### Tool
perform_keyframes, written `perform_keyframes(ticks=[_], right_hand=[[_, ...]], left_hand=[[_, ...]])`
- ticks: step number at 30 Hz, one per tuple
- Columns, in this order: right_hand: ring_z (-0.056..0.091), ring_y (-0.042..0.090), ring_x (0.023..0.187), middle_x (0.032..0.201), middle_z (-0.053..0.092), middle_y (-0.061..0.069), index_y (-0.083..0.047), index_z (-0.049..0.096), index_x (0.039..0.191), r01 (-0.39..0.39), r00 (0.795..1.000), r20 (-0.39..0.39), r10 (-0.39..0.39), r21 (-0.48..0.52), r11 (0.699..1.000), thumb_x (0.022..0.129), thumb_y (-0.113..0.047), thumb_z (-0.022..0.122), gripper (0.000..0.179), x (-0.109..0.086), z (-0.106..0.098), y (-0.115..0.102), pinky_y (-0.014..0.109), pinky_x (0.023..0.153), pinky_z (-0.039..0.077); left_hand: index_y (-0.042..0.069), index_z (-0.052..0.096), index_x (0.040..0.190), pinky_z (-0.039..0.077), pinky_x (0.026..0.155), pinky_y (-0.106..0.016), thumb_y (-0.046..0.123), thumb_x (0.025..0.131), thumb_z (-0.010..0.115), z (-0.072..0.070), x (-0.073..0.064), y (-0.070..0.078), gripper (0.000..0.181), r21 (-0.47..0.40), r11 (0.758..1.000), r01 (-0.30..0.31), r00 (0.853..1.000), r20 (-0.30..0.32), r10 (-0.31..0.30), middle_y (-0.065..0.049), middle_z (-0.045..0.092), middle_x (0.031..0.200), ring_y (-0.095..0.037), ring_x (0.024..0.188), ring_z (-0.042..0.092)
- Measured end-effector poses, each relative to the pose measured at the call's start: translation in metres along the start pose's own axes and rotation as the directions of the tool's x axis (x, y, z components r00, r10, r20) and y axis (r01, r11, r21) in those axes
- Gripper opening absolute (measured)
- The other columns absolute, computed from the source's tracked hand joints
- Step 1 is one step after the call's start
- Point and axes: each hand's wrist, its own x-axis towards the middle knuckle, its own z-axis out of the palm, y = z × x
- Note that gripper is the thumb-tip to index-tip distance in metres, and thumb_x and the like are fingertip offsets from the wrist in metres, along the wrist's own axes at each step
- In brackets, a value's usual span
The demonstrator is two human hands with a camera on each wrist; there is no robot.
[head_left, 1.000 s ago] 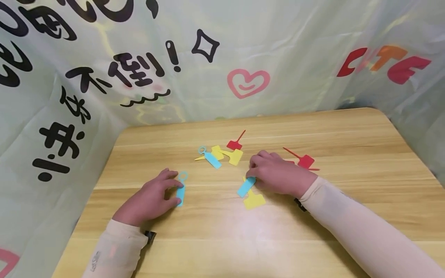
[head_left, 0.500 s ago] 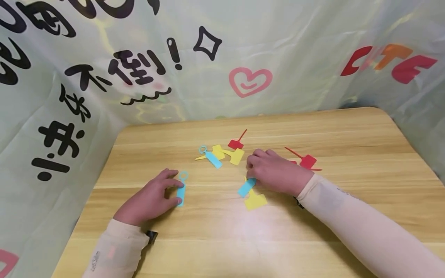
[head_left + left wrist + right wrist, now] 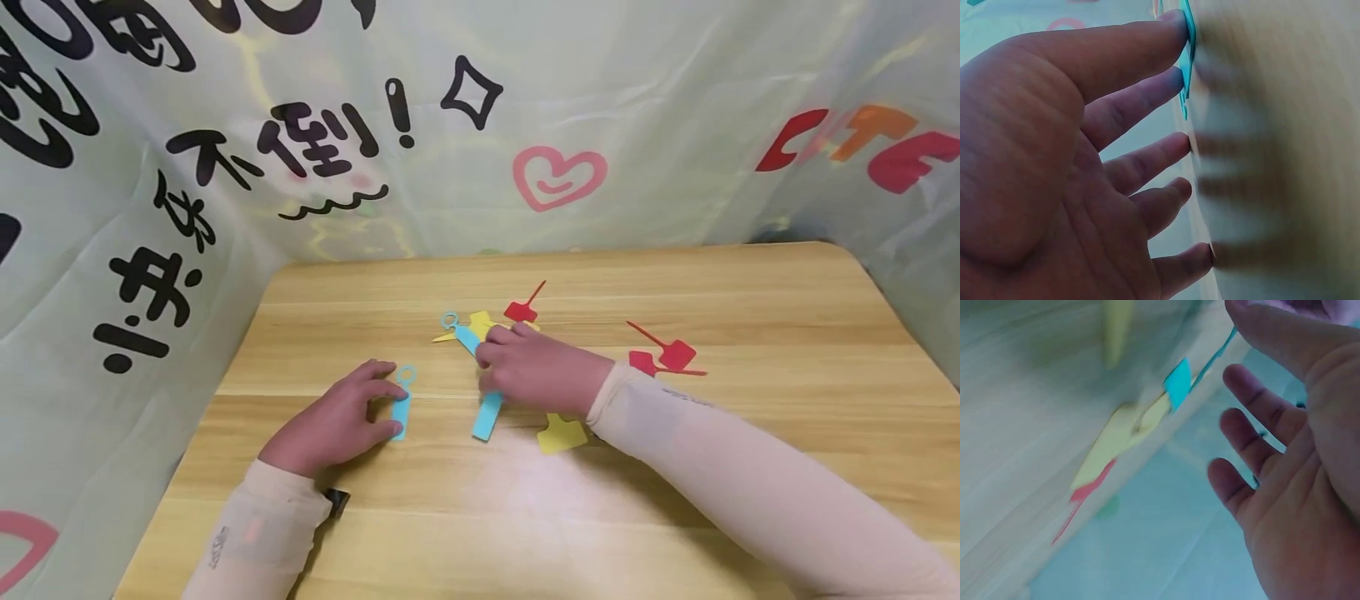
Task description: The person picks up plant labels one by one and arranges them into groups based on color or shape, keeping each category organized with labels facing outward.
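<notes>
On the left of the table, my left hand [image 3: 341,417] rests thumb and index fingertips on a blue tag with a ring end [image 3: 402,412]. In the left wrist view its other fingers reach out with their tips at the tabletop. My right hand [image 3: 540,367] pinches a second blue tag [image 3: 487,418], whose flat end sticks out below the fingers. Its other fingers are loosely bent in the right wrist view. Just beyond that hand lies a third blue tag [image 3: 467,338], partly over a yellow tag [image 3: 478,319].
A yellow tag [image 3: 562,435] lies below the right wrist. One red tag [image 3: 521,312] sits farther back, and two more red tags [image 3: 677,355] overlap to the right. A printed cloth [image 3: 637,100] stands behind the wooden table [image 3: 360,292].
My right hand has moved left with the blue tag, off the near yellow tag, which stays behind. The left hand keeps its place on its tag. The head view has shifted slightly.
</notes>
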Motion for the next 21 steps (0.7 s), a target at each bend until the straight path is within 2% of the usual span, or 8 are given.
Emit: perform_keyframes(ticks=[6, 10, 13, 21], right_hand=[[0.054, 0.021, 0.113, 0.118, 0.069, -0.005, -0.035, 0.088, 0.108, 0.058, 0.998, -0.017, -0.060, -0.096, 0.994, 0.101, -0.016, 0.085, 0.021, 0.033, 0.006, -0.010, 0.031, 0.082, 0.042], [0.053, 0.021, 0.117, 0.122, 0.070, -0.006, -0.037, 0.088, 0.113, 0.070, 0.998, 0.012, -0.069, -0.122, 0.990, 0.102, -0.020, 0.084, 0.021, 0.049, 0.006, -0.015, 0.032, 0.087, 0.044], [0.053, 0.022, 0.119, 0.125, 0.069, -0.006, -0.039, 0.087, 0.119, 0.079, 0.996, 0.049, -0.073, -0.125, 0.989, 0.105, -0.023, 0.081, 0.022, 0.060, 0.005, -0.017, 0.032, 0.090, 0.043], [0.052, 0.021, 0.118, 0.126, 0.069, -0.006, -0.040, 0.085, 0.124, 0.084, 0.994, 0.082, -0.076, -0.106, 0.991, 0.108, -0.026, 0.076, 0.023, 0.078, 0.006, -0.022, 0.032, 0.087, 0.040]], left_hand=[[0.009, 0.079, 0.133, 0.046, 0.119, -0.063, 0.018, 0.098, 0.086, 0.001, 0.004, -0.001, 0.037, -0.011, 1.000, 0.006, 1.000, 0.011, -0.006, -0.022, 0.049, 0.166, -0.048, 0.149, 0.052], [0.010, 0.079, 0.133, 0.046, 0.119, -0.063, 0.019, 0.098, 0.087, 0.000, 0.004, -0.001, 0.037, -0.011, 1.000, 0.015, 1.000, 0.016, -0.015, -0.022, 0.049, 0.166, -0.048, 0.150, 0.052], [0.010, 0.079, 0.133, 0.046, 0.119, -0.063, 0.019, 0.098, 0.087, -0.001, 0.004, -0.001, 0.037, -0.008, 1.000, 0.017, 1.000, 0.016, -0.017, -0.021, 0.049, 0.166, -0.048, 0.150, 0.052], [0.011, 0.080, 0.132, 0.045, 0.119, -0.063, 0.019, 0.097, 0.087, 0.000, 0.002, -0.004, 0.036, -0.007, 1.000, 0.015, 1.000, 0.003, -0.015, -0.021, 0.051, 0.164, -0.048, 0.149, 0.053]])
